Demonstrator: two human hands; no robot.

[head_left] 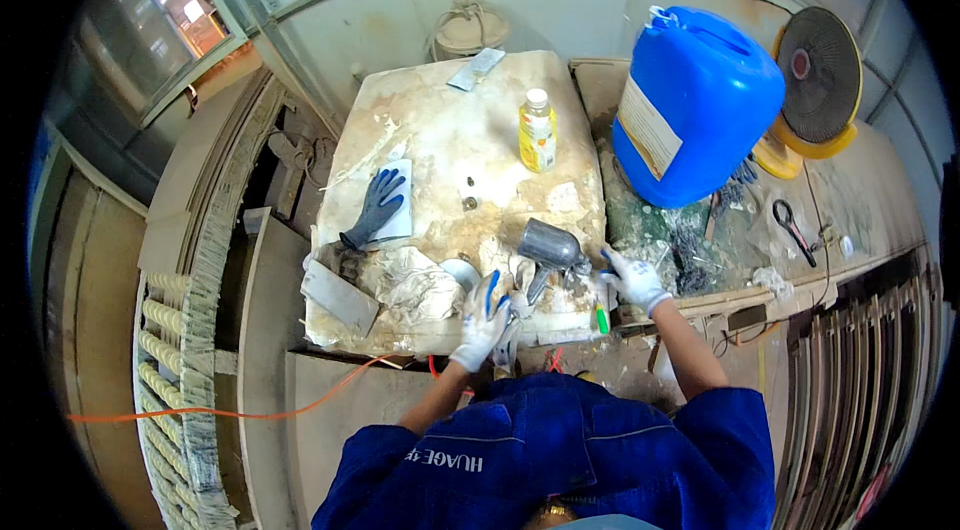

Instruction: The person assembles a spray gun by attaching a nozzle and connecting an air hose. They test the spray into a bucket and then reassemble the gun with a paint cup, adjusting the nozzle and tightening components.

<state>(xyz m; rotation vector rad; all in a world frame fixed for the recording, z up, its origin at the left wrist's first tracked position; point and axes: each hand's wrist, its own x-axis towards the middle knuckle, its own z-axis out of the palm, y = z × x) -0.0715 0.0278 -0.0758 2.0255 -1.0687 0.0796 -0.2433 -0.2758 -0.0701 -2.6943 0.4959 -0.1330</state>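
A spray gun with a dark grey cup [550, 244] lies on its side near the front of the stained table [440, 125], its handle pointing toward me. My left hand [482, 326], in a white glove with blue on the fingers, is just left of the handle, fingers stretched out. To the right of the gun's metal end, my right hand [636, 280] wears a matching glove. Its fingers are extended and reach close to the gun; whether they touch it I cannot tell. Two small dark round parts [470, 202] sit farther back. A green-ended object [602, 319] lies at the front edge.
A yellow-labelled bottle [538, 135] stands behind the gun. At left lie a blue-grey glove [376, 207], crumpled cloth [418, 282] and a flat block [340, 296]. A blue jerrycan [700, 100], fan [818, 75] and scissors [793, 230] occupy the right bench. An orange hose [250, 415] runs low left.
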